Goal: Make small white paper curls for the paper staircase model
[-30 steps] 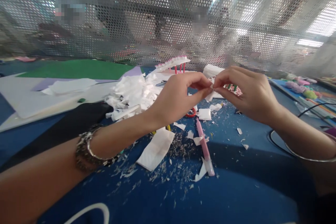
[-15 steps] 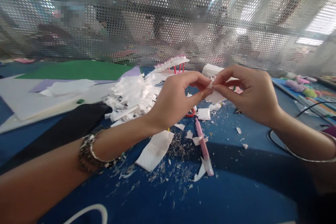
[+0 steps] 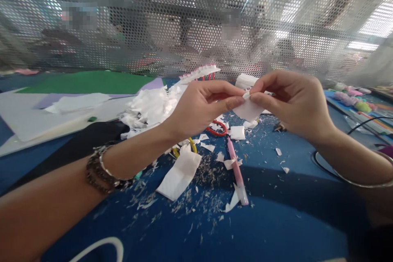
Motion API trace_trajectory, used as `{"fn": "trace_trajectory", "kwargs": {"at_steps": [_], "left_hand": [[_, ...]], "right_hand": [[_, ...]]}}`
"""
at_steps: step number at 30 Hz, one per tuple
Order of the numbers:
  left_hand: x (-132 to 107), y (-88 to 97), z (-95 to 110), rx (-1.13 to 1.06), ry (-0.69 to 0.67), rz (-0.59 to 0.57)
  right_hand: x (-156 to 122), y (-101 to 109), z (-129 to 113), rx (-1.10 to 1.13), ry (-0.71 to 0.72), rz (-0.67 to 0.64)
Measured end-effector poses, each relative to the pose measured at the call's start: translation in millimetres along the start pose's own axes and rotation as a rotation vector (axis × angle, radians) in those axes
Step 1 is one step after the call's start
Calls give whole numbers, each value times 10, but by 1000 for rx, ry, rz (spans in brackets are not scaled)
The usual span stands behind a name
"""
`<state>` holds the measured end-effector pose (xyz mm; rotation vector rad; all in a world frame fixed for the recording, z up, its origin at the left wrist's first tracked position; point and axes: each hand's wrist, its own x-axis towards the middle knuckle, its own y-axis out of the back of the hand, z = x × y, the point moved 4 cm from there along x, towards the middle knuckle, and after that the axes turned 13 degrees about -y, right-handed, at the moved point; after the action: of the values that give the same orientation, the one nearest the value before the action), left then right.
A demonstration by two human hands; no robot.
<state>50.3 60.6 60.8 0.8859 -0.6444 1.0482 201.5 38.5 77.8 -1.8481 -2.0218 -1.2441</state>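
Note:
A small piece of white tissue paper (image 3: 249,109) hangs between my two hands above the table. My left hand (image 3: 206,105) pinches its top edge between thumb and fingertips. From the other side my right hand (image 3: 290,104) pinches the same edge, the fingertips almost touching. Below them lie a pink pen (image 3: 236,172) with a clear end, a folded white paper piece (image 3: 237,132) and the red handle of scissors (image 3: 218,129). A larger white paper strip (image 3: 179,176) lies nearer me, partly over a yellow handle (image 3: 193,145).
Crumpled white paper (image 3: 150,106) is heaped left of centre. Behind it stands a small white model on red posts (image 3: 202,74). Green sheet (image 3: 92,82) and white boards lie at left, a black cloth (image 3: 67,151) nearer. Scraps litter the blue table (image 3: 276,221); a perforated metal screen (image 3: 196,28) rises behind.
The tissue piece now hangs lower and shows more of its face. My left hand has shifted slightly left and up, uncovering more of the red and yellow handles.

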Motion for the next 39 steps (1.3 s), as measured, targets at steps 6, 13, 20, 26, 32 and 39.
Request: {"fn": "trace_trajectory", "kwargs": {"at_steps": [6, 13, 20, 26, 32, 39], "left_hand": [[-7, 31, -52, -20, 21, 49], [-59, -18, 34, 48, -67, 101], [-123, -81, 149, 144, -145, 135], [-82, -52, 132, 127, -318, 84], [-17, -28, 94, 55, -281, -34], [-20, -23, -21, -17, -18, 37]], "right_hand": [[-12, -88, 51, 70, -36, -134], [-31, -107, 66, 116, -55, -89], [-16, -115, 104, 151, -66, -50], [-41, -130, 88, 233, -35, -66], [-46, -118, 77, 237, 9, -83], [-55, -79, -21, 38, 191, -38]]}}
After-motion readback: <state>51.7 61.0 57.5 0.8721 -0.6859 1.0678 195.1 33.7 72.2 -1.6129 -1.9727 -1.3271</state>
